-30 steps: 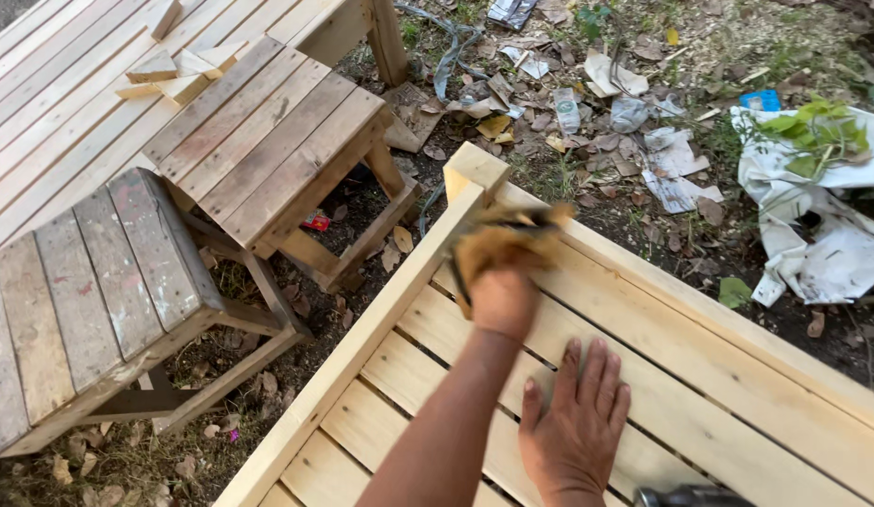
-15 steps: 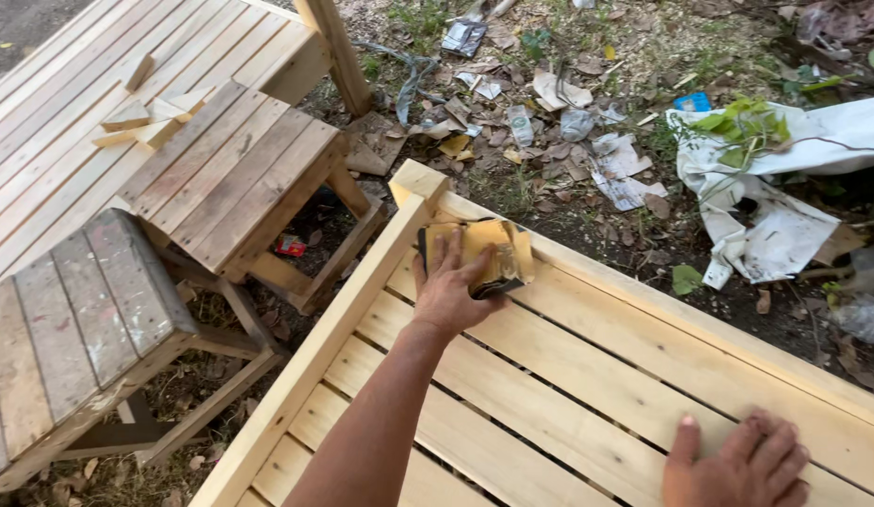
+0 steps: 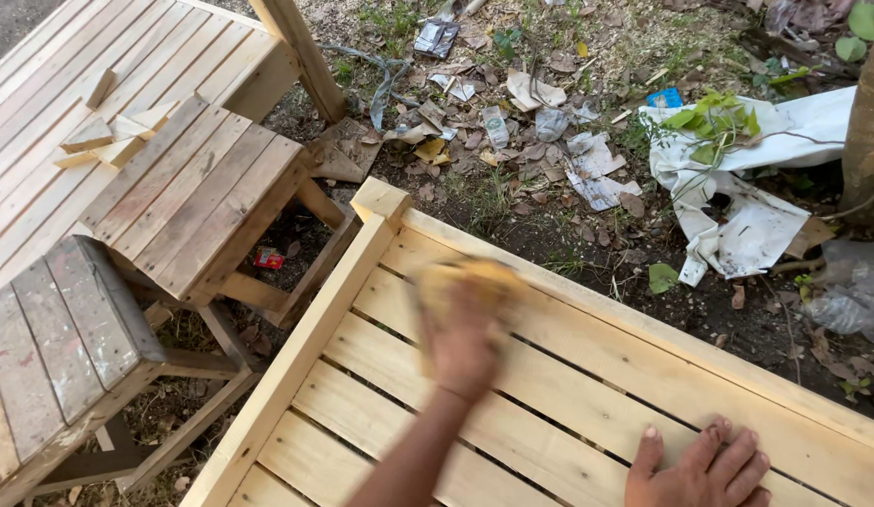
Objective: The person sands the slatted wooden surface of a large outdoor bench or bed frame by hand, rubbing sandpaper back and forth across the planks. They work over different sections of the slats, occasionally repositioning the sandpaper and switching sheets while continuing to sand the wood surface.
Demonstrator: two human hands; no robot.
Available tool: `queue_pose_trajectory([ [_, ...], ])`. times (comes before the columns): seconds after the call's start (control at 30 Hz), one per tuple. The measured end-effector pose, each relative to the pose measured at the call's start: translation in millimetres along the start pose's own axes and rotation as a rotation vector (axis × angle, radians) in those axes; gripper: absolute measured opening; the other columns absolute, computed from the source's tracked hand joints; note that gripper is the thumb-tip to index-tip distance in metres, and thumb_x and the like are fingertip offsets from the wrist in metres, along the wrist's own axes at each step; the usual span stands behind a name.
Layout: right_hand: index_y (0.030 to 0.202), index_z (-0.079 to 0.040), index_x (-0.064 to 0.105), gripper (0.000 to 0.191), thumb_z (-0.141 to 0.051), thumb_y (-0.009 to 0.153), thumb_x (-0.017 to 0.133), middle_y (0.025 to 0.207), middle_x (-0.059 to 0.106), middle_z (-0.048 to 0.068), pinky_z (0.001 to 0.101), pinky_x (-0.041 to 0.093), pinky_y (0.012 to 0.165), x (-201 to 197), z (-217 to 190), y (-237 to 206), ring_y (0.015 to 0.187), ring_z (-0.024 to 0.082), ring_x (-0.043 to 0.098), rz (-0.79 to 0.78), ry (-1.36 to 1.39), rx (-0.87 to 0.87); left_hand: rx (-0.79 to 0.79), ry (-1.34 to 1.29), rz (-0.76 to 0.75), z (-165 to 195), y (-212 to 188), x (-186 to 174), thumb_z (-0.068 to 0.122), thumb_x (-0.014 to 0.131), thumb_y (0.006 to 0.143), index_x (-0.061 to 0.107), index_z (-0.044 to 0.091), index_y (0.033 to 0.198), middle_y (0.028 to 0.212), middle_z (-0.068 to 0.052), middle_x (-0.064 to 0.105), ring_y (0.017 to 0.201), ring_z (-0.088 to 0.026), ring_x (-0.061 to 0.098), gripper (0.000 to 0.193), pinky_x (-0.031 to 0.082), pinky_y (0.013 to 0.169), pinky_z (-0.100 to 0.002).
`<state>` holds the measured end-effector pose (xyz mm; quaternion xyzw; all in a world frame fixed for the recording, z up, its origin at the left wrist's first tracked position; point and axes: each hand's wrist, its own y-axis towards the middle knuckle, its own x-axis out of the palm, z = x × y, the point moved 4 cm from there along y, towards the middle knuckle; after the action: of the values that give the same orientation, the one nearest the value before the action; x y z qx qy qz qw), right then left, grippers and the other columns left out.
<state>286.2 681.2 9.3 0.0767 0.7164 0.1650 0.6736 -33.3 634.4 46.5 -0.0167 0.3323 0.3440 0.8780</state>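
My left hand (image 3: 463, 343) is blurred with motion and presses a yellow-brown sanding pad (image 3: 467, 278) onto the pale slats of a new wooden slatted frame (image 3: 587, 404), near its upper left corner post (image 3: 381, 199). My left forearm reaches up from the bottom edge. At the lower right, my right hand (image 3: 700, 467) lies flat on a slat, palm down and fingers spread, holding nothing.
Two weathered slatted stools (image 3: 193, 197) (image 3: 52, 329) stand at the left, close to the frame's edge. Small wood offcuts (image 3: 108, 131) lie on a slatted top behind them. Litter and dry leaves cover the ground beyond, beside a crumpled white sheet (image 3: 737, 211) and a tree trunk (image 3: 869, 122).
My left hand has rubbed the sanding pad back along the slats from the corner toward me. My right hand slid from the middle of the frame to the lower right.
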Motion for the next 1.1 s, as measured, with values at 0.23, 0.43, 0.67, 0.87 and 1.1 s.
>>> queue_pose_trajectory([
  [0.23,0.144,0.0,0.054,0.067,-0.051,0.101,0.059,0.153,0.044,0.025,0.0564,0.033,0.111,17.3,10.2,-5.1,0.138,0.042,0.041,-0.018,0.011,0.008,0.096,0.536,-0.055,57.8,-20.5,62.1,0.014,0.05,0.089,0.03,0.001,0.164,0.172,-0.018,0.022,0.161,-0.031,0.016,0.078,0.008,0.128,-0.05],
  [0.43,0.144,0.0,0.057,0.065,-0.044,0.096,0.059,0.154,0.047,0.026,0.057,0.033,0.117,4.9,2.5,-2.7,0.139,0.042,0.042,0.025,-0.054,-0.024,0.542,0.493,-0.298,96.9,-72.6,97.8,0.026,0.056,0.086,0.039,0.018,0.162,0.175,-0.004,0.029,0.164,-0.025,0.018,0.078,0.004,0.127,-0.059],
  [0.67,0.141,0.0,0.056,0.064,-0.044,0.095,0.06,0.149,0.046,0.026,0.058,0.031,0.115,-23.4,-11.9,-0.1,0.138,0.042,0.04,0.001,-0.079,-0.011,-0.132,0.746,0.096,-17.8,14.0,-11.4,0.009,0.052,0.079,0.039,0.012,0.155,0.165,-0.019,0.028,0.153,-0.036,0.017,0.077,0.008,0.121,-0.052],
  [0.87,0.15,-0.009,0.055,0.069,-0.049,0.095,0.061,0.155,0.045,0.019,0.0515,0.028,0.117,-17.0,-10.9,5.5,0.142,0.036,0.038,0.009,-0.345,-0.055,0.355,0.361,-0.461,108.7,-72.9,124.7,0.022,0.051,0.09,0.042,0.008,0.157,0.167,-0.014,0.034,0.158,-0.031,0.022,0.069,0.006,0.126,-0.058],
  [1.1,0.151,-0.001,0.05,0.069,-0.044,0.097,0.058,0.158,0.04,0.027,0.0605,0.025,0.122,-6.8,0.3,-4.9,0.145,0.044,0.034,-0.064,-0.017,0.04,0.091,0.513,-0.014,-12.6,-0.3,-15.4,0.0,0.049,0.085,0.042,0.014,0.16,0.167,-0.009,0.039,0.159,-0.027,0.026,0.077,0.01,0.128,-0.052],
])
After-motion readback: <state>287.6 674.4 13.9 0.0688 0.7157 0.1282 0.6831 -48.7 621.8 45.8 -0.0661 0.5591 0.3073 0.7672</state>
